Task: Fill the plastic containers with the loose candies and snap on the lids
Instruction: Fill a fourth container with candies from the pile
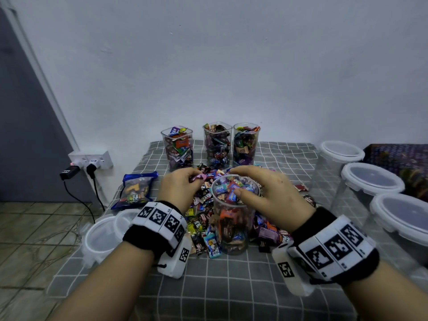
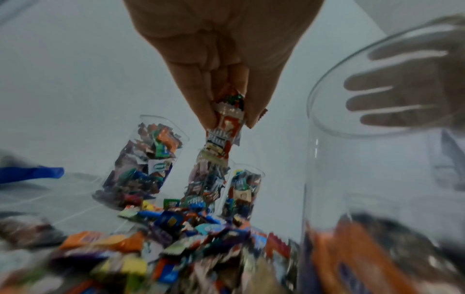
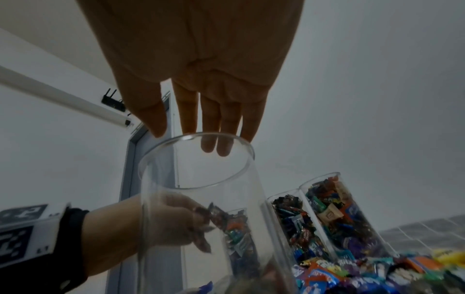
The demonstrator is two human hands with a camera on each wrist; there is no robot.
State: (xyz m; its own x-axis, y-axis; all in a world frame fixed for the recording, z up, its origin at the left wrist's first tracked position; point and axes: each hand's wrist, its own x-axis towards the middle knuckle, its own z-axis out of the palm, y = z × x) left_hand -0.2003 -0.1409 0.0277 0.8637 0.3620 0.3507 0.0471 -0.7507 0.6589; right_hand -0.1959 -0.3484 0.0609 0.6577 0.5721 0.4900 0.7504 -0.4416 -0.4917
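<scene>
A clear round container (image 1: 232, 228), partly filled with wrapped candies, stands in the middle of a loose candy pile (image 1: 201, 218). My left hand (image 1: 195, 179) hovers just left of its rim and pinches a few wrapped candies (image 2: 222, 137) between thumb and fingers. My right hand (image 1: 245, 181) is spread over the container's mouth with straight fingers (image 3: 208, 127) reaching to the far rim, and it holds nothing. Three full containers (image 1: 178, 149) (image 1: 217, 144) (image 1: 246, 143) stand without lids at the back.
Loose white-rimmed lids (image 1: 102, 237) lie at the table's left edge. Three lidded containers (image 1: 372, 179) line the right side. A blue candy bag (image 1: 136, 189) lies left of the pile. A wall socket with plugs (image 1: 92, 161) is at the left. Grey checked cloth (image 1: 231, 286) covers the table.
</scene>
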